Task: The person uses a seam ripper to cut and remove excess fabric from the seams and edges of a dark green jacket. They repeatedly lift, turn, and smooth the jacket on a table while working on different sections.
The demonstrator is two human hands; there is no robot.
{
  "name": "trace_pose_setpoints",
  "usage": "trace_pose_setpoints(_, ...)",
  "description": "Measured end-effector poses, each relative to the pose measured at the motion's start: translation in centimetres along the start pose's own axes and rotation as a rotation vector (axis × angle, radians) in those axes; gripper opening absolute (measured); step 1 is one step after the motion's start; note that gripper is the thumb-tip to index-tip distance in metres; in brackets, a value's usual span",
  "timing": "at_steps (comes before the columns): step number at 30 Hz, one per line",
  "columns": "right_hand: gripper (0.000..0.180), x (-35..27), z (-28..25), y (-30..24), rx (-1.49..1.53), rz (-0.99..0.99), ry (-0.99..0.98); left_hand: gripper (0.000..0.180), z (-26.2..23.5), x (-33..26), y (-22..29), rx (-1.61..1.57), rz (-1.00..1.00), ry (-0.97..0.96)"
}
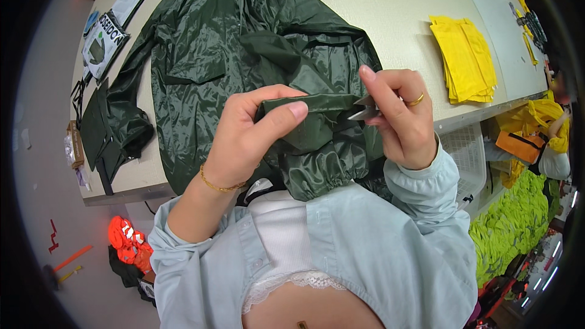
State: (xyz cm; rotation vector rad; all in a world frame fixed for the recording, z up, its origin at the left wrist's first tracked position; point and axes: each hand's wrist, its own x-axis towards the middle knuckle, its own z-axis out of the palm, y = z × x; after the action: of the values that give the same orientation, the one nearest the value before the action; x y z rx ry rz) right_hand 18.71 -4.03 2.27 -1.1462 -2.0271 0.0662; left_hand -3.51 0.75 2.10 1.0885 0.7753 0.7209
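Note:
A dark green, shiny rain jacket [189,55] lies spread over the table, its near part hanging over the front edge against me. My left hand [250,125] pinches a folded, seamed edge of the jacket between thumb and fingers, lifting it off the table. In my right hand [402,116] is a pair of thread snips [365,109], metal blades pointing left and parted at the right end of that fold. An elastic-gathered cuff [323,180] hangs just below. My right fingers hide the handle of the snips.
Folded yellow fabric pieces [464,60] are stacked at the table's right. More dark green fabric [109,125] and a printed package [105,45] lie at the left edge. A white plastic basket [463,152] stands below the right edge, beside a lime-green pile [512,225]. Orange garments [129,244] lie at lower left.

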Motion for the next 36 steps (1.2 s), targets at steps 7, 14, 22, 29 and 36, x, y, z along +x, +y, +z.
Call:
trace_pose_setpoints(7, 0.05, -0.3, 0.5, 1.2, -0.239, -0.131, 0.018, 0.022, -0.2, 0.3, -0.2, -0.157, -0.104, -0.024)
trace_pose_setpoints(14, 0.046, 0.1, 1.0, 0.8, -0.222, -0.153, 0.046, 0.024, 0.0, 0.3, -0.5, -0.212, -0.127, -0.045)
trace_pose_setpoints(22, 0.047, 0.0, 1.3, 0.8, -0.236, -0.152, 0.051, 0.024, 0.1, 0.3, -0.4, -0.189, -0.13, -0.063)
trace_pose_setpoints(29, 0.05, -0.1, 1.5, 0.8, -0.27, -0.143, 0.066, 0.024, 0.4, 0.3, -0.2, -0.179, -0.121, -0.05)
trace_pose_setpoints(36, 0.052, -0.2, 1.9, 0.4, -0.31, -0.121, 0.12, 0.024, 0.4, 0.4, -0.4, -0.223, -0.124, -0.035)
